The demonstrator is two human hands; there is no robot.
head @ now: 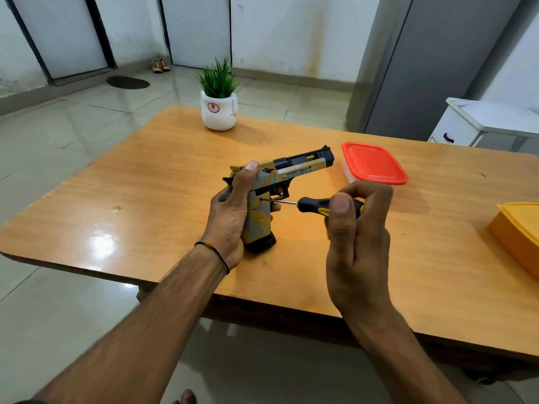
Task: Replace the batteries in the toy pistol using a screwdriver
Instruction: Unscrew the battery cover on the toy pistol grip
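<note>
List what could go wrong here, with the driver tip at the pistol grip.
1. The screwdriver tip meets the pistol grip right beside the left hand. A slip could jab its fingers or scratch the grip.
2. The right hand seems to hold the handle between thumb and fingers only, so the tip may cam out.
3. A freed screw could drop on the table and roll off. The red-lidded box is closed.

A plain room in a home — glossy pale floor tiles [58, 126], white walls and closed doors [73, 33] with dark frames. A pair of shoes [160, 65] sits by the far wall near a dark doormat [127, 82]. The wooden desk [145, 199] carries a small potted plant [218, 100], a red-lidded plastic box [373, 163] and a yellow box [519, 231] — a white cabinet [472, 121] stands beside it.
</note>
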